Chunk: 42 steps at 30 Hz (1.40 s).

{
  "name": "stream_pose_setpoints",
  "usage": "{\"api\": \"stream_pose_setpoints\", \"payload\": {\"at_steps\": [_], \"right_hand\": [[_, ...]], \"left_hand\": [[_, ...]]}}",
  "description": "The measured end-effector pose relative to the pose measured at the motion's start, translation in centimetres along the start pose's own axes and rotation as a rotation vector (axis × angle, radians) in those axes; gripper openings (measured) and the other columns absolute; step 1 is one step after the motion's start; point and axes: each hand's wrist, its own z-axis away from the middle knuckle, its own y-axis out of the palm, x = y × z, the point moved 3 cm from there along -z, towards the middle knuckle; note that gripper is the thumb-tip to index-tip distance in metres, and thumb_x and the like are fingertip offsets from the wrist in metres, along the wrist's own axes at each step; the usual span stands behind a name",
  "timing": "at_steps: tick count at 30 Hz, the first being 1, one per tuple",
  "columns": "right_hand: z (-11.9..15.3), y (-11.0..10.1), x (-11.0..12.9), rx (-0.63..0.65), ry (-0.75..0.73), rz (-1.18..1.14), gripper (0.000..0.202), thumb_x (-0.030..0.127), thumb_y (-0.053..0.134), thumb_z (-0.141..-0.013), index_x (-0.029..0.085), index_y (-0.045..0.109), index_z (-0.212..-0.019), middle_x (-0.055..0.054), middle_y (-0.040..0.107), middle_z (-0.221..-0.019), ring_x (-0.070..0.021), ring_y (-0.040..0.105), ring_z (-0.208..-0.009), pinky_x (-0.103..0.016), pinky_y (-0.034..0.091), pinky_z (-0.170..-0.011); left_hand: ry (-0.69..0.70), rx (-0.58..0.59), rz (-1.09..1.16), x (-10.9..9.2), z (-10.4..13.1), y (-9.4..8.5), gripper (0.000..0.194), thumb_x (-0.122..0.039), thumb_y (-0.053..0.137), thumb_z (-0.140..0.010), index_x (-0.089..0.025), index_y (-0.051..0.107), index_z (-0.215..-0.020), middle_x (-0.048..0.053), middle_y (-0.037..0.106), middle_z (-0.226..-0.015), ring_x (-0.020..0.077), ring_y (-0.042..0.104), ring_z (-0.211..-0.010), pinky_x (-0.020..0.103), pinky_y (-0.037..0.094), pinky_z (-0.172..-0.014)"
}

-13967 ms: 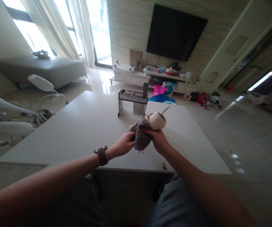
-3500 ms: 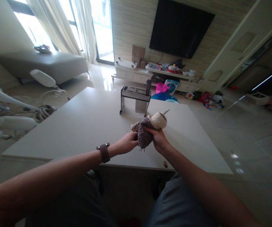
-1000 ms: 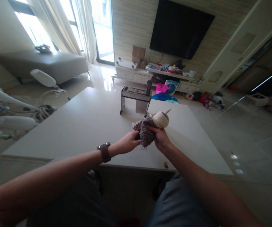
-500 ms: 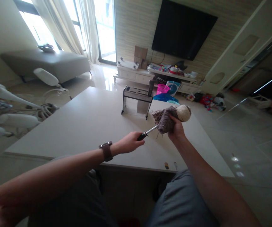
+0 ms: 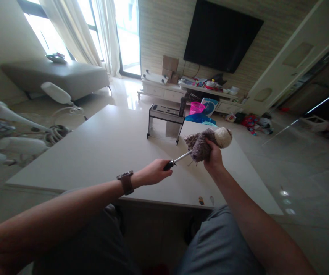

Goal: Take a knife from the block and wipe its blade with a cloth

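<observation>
My left hand (image 5: 154, 173), with a brown watch on its wrist, grips the dark handle of a thin metal rod (image 5: 181, 157). The bare metal runs up and to the right into a bunched purple-grey and cream cloth (image 5: 203, 144). My right hand (image 5: 213, 157) is closed around that cloth, holding it above the white table (image 5: 101, 152); the rod's tip is hidden inside it. A knife block rack (image 5: 166, 121) with one dark handle sticking up stands on the table just behind the cloth.
Two small bits (image 5: 201, 200) lie at the table's near edge. White plastic poles (image 5: 12, 145) and a grey bench (image 5: 58, 76) are on the left. A TV (image 5: 221, 36) hangs on the far wall over a cluttered low cabinet (image 5: 181, 93). My knees are below the table's edge.
Over the last second my right hand drew the cloth up and to the right along the rod, baring the metal near the handle. In the last half second little has moved.
</observation>
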Motion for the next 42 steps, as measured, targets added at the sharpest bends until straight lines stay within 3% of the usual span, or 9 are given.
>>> {"api": "stream_pose_setpoints", "payload": {"at_steps": [5,11,18,29,42], "right_hand": [[0.6,-0.2,-0.6,0.005,0.079,0.033,0.023,0.016,0.08,-0.074,0.014,0.078,-0.096,-0.003,0.082,-0.089,-0.0177,0.078,-0.075,-0.03,0.069,-0.071],[1.3,0.5,-0.1,0.028,0.055,0.015,0.023,0.016,0.079,-0.073,0.014,0.078,-0.096,-0.003,0.082,-0.089,-0.0185,0.078,-0.076,-0.03,0.069,-0.07],[1.2,0.1,-0.9,0.062,0.073,0.053,0.032,0.017,0.084,-0.07,0.015,0.077,-0.101,-0.004,0.083,-0.096,-0.0186,0.079,-0.082,-0.031,0.069,-0.079],[3.2,1.3,-0.8,0.099,0.062,0.064,0.037,0.017,0.085,-0.066,0.018,0.075,-0.102,-0.002,0.082,-0.094,-0.0192,0.079,-0.088,-0.033,0.068,-0.088],[3.4,1.3,-1.3,0.12,0.065,0.057,0.033,0.018,0.083,-0.067,0.017,0.075,-0.099,-0.003,0.082,-0.092,-0.019,0.079,-0.088,-0.031,0.068,-0.084]], "left_hand": [[0.004,0.013,-0.035,0.0,0.2,0.3,0.022,-0.035,0.058,-0.088,-0.021,0.05,-0.074,-0.003,0.053,-0.068,0.0134,0.04,-0.059,0.03,0.028,-0.057],[0.01,0.006,-0.013,-0.2,0.0,0.2,0.022,-0.036,0.059,-0.088,-0.021,0.049,-0.074,-0.003,0.052,-0.068,0.0135,0.04,-0.06,0.03,0.029,-0.058],[0.017,0.008,-0.022,0.4,-0.1,0.4,0.021,-0.034,0.059,-0.088,-0.021,0.05,-0.074,-0.003,0.052,-0.068,0.0134,0.04,-0.06,0.03,0.028,-0.058],[0.025,-0.042,-0.037,0.4,-0.1,0.3,0.02,-0.033,0.059,-0.087,-0.021,0.049,-0.074,-0.003,0.052,-0.067,0.0129,0.038,-0.06,0.03,0.028,-0.059],[0.0,-0.011,-0.019,0.3,-0.1,0.2,0.021,-0.036,0.059,-0.087,-0.02,0.052,-0.074,-0.003,0.053,-0.068,0.0132,0.04,-0.061,0.03,0.029,-0.059]]}}
